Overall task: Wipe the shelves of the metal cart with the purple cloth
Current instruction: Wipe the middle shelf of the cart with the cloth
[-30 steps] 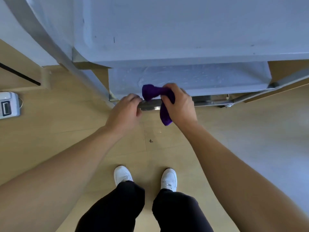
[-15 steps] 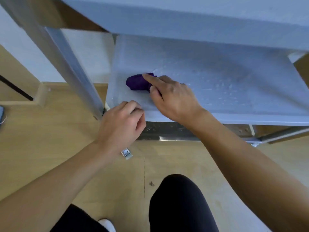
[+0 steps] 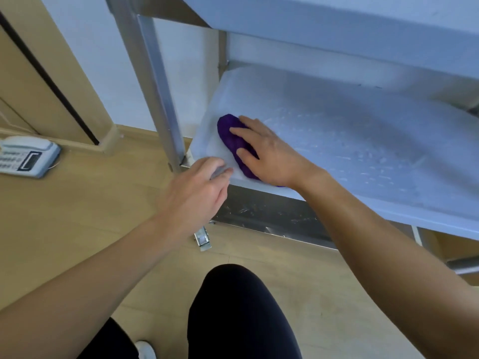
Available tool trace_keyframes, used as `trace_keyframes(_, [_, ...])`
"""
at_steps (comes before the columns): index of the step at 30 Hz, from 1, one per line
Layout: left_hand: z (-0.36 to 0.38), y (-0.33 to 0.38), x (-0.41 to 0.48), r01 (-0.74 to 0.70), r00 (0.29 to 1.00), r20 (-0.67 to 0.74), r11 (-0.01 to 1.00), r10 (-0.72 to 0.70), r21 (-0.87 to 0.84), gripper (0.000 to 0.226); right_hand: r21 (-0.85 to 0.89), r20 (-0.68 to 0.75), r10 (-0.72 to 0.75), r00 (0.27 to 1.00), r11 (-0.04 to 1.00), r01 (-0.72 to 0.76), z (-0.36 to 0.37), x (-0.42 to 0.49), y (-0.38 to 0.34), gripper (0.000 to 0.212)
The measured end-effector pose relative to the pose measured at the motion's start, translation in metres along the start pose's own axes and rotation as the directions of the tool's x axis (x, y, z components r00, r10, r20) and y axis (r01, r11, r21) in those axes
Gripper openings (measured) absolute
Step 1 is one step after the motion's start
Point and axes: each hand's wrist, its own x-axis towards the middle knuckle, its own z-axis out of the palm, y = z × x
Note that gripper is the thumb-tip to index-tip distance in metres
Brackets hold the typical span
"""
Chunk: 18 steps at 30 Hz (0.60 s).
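The purple cloth (image 3: pixel 233 141) lies bunched on the lower shelf (image 3: pixel 350 141) of the metal cart, near its left front corner. My right hand (image 3: pixel 269 154) lies flat on the cloth with straight fingers and presses it onto the wet-looking shelf surface. My left hand (image 3: pixel 199 193) rests on the shelf's front left edge, fingers curled over the rim beside the cart's upright leg (image 3: pixel 158 92). An upper shelf (image 3: pixel 337 24) overhangs the lower one.
A white desk telephone (image 3: pixel 26 156) sits on the wooden floor at the left, by a wall and a wooden door frame. A caster brake (image 3: pixel 203 239) shows under the cart's corner. My dark-trousered knee (image 3: pixel 238 307) is below the hands.
My view has dropped lower and closer to the lower shelf. My right hand went from pinching the cloth to lying flat on it, nearer the front left corner. The left hand stayed at the front edge.
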Motion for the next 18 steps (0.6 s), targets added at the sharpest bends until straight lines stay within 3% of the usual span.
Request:
trace_keyframes(3, [-0.003, 0.001, -0.004, 0.042, 0.999, 0.002, 0.999, -0.042, 0.023, 0.029, -0.009, 0.043, -0.091, 0.995, 0.996, 0.091, 0.004, -0.001, 0.0, 0.046])
trace_keyframes(9, [-0.008, -0.008, -0.001, -0.025, 0.997, 0.072, 0.999, 0.027, -0.026, 0.031, -0.053, 0.064, -0.266, 0.962, 0.962, 0.269, 0.012, 0.009, 0.0, 0.045])
trace_keyframes(18, [-0.002, -0.016, 0.014, -0.031, 1.0, -0.005, 0.995, 0.03, -0.096, 0.025, 0.024, -0.026, -0.018, 1.0, 1.0, 0.018, 0.007, 0.033, 0.011, 0.039])
